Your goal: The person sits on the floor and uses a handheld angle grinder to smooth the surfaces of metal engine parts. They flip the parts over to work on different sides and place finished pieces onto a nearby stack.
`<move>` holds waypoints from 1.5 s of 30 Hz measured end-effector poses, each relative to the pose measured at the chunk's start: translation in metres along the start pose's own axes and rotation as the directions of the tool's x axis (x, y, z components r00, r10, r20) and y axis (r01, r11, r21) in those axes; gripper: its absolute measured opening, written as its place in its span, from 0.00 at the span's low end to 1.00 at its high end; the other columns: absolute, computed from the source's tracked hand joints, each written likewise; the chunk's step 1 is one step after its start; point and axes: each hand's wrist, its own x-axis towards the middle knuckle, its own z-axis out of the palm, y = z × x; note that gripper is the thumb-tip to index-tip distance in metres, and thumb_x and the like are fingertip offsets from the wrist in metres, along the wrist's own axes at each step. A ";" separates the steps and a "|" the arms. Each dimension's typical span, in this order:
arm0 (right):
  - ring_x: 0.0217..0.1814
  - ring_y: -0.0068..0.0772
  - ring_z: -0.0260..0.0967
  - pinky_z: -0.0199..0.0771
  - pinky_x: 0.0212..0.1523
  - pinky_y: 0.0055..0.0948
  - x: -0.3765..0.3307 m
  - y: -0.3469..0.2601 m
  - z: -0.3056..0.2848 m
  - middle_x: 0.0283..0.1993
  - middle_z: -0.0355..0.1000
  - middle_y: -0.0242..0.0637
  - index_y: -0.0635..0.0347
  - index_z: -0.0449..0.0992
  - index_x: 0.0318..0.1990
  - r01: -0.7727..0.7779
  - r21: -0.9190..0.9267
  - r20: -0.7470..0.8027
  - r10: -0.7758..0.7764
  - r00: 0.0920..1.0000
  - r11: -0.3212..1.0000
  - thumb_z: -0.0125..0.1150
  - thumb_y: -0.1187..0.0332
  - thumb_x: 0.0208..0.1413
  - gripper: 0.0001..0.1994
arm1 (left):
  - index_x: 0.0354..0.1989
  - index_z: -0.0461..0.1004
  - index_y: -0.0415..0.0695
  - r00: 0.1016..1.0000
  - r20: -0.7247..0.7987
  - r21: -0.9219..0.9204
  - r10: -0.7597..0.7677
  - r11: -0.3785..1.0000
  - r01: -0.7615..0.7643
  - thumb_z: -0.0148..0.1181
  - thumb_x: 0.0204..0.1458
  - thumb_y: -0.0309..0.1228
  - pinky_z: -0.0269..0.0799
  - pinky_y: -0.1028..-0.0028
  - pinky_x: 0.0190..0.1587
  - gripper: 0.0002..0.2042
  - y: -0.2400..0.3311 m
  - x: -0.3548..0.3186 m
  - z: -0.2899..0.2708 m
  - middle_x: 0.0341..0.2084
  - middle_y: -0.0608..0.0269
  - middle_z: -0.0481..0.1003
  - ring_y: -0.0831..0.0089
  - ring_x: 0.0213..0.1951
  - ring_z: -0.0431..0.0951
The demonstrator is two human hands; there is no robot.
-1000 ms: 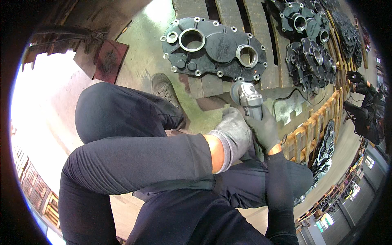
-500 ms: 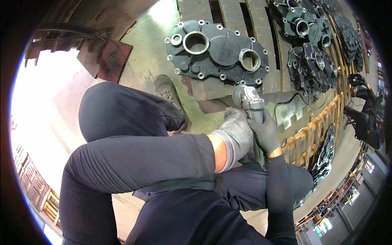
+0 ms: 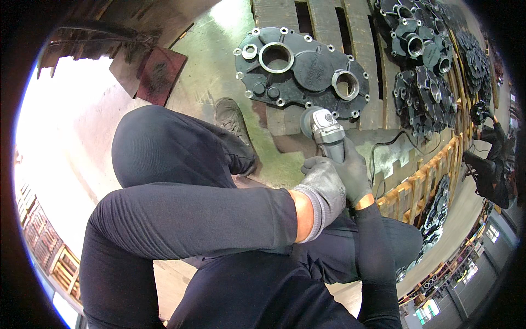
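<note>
A grey angle grinder points up the picture, its head right at the near edge of a dark cast metal cover with two round bores and a ring of bolt holes. Both gloved hands wrap the grinder's body. My left hand, in a grey glove, grips it from the left. My right hand, in a darker glove, grips it from the right. The cover lies flat on a wooden pallet. A black cable trails off to the right of the grinder.
My bent knee and shoe sit left of the pallet on a greenish floor. Several more dark castings lie stacked on pallets at the right. A rusty red plate lies upper left. Another person crouches far right.
The cover and pallet have slid lower in the picture, closer to the grinder. The grinder's head now sits at the cover's near edge; both hands keep their grip.
</note>
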 end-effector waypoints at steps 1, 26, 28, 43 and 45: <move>0.55 0.60 0.81 0.79 0.56 0.46 0.003 0.000 0.002 0.52 0.81 0.56 0.63 0.75 0.60 0.008 -0.015 0.009 -0.007 1.000 1.000 0.76 0.59 0.55 0.28 | 0.51 0.86 0.49 1.000 0.015 -0.022 -0.020 1.000 0.020 0.60 0.61 0.32 0.77 0.53 0.47 0.13 -0.001 -0.003 -0.004 0.44 0.56 0.84 0.55 0.44 0.84; 0.59 0.61 0.80 0.78 0.59 0.47 0.004 -0.008 -0.003 0.56 0.81 0.60 0.65 0.73 0.67 -0.105 -0.054 0.026 0.106 0.994 0.993 0.77 0.61 0.55 0.34 | 0.56 0.87 0.51 0.988 0.121 0.087 0.093 0.991 -0.104 0.63 0.62 0.38 0.78 0.41 0.49 0.17 -0.008 -0.015 -0.041 0.47 0.59 0.87 0.53 0.48 0.87; 0.59 0.62 0.80 0.78 0.59 0.47 0.015 -0.013 0.006 0.57 0.81 0.60 0.65 0.73 0.68 -0.075 -0.065 0.071 0.080 0.994 0.995 0.77 0.61 0.55 0.34 | 0.56 0.87 0.51 0.996 0.086 0.097 0.020 0.995 -0.029 0.63 0.61 0.38 0.78 0.41 0.50 0.17 -0.010 -0.020 -0.032 0.47 0.59 0.87 0.53 0.48 0.87; 0.52 0.41 0.86 0.87 0.53 0.39 -0.005 -0.005 0.013 0.53 0.85 0.47 0.60 0.69 0.71 -0.005 0.026 0.159 0.001 0.987 1.000 0.64 0.67 0.70 0.25 | 0.40 0.89 0.47 1.000 0.018 0.118 -0.003 0.993 0.000 0.63 0.57 0.31 0.75 0.58 0.39 0.09 0.001 -0.027 -0.052 0.34 0.59 0.84 0.59 0.36 0.84; 0.55 0.43 0.85 0.86 0.54 0.41 -0.011 -0.015 0.010 0.55 0.84 0.50 0.60 0.70 0.71 -0.094 0.103 0.144 0.078 0.987 0.990 0.65 0.68 0.68 0.25 | 0.37 0.87 0.46 0.983 -0.169 0.096 0.068 0.994 -0.052 0.66 0.54 0.30 0.75 0.58 0.34 0.06 0.005 -0.024 -0.019 0.27 0.60 0.82 0.58 0.32 0.84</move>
